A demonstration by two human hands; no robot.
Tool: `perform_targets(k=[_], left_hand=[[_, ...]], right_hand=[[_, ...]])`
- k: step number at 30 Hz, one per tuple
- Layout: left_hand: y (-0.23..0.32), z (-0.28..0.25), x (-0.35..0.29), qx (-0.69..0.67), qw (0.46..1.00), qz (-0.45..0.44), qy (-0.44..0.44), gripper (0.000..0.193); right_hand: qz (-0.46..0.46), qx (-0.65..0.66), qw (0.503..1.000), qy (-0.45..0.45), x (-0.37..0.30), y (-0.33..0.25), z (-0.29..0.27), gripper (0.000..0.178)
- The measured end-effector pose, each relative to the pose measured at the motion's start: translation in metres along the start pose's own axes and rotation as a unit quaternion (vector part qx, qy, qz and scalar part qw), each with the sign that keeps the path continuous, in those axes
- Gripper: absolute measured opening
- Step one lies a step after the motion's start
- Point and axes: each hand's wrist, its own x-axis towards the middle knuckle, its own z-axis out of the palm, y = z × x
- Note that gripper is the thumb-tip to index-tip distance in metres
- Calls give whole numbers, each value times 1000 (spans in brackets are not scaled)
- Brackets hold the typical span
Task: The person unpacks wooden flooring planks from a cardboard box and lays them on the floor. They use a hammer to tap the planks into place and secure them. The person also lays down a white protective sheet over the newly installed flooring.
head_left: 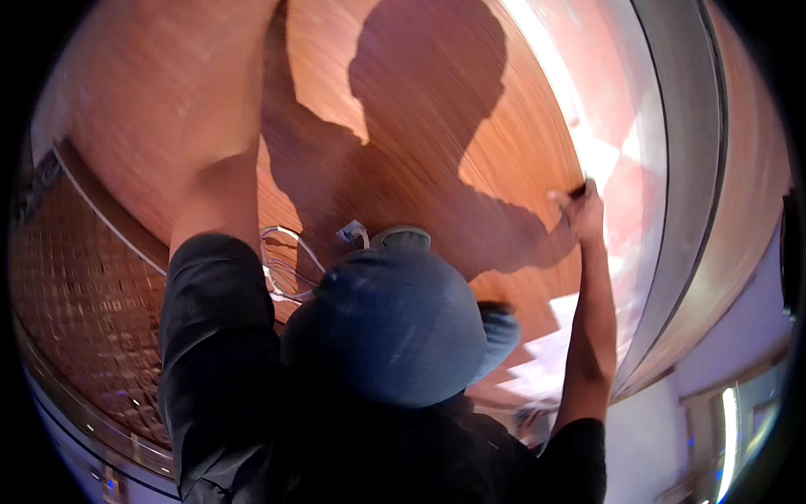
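While the left forearm (217, 189) runs up past the top of the view, the left hand is hidden, so its state cannot be told. Near the right side of a wood-grained surface (520, 160), the right hand (587, 213) shows its thumb pointing left; blur leaves unclear whether it holds anything. That surface spreads beyond the denim-covered leg (390, 323), with a looped white cable (279, 296) and a pale plug (353, 232) near the leg.

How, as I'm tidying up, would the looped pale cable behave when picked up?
The pale cable would probably be floppy, since it lies in loose curves. Its thin strands suggest little weight. Overlapping loops might snag on each other.
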Motion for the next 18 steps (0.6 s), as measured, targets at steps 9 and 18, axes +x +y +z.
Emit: perform_targets(k=[9, 18], left_hand=[[172, -119, -68, -142, 984, 77, -78, 57], [310, -218, -42, -276, 816, 486, -147, 78]], right_hand=[[55, -16, 998, -3, 7, 24, 8, 78], [16, -23, 999, -18, 18, 44, 7, 78]])
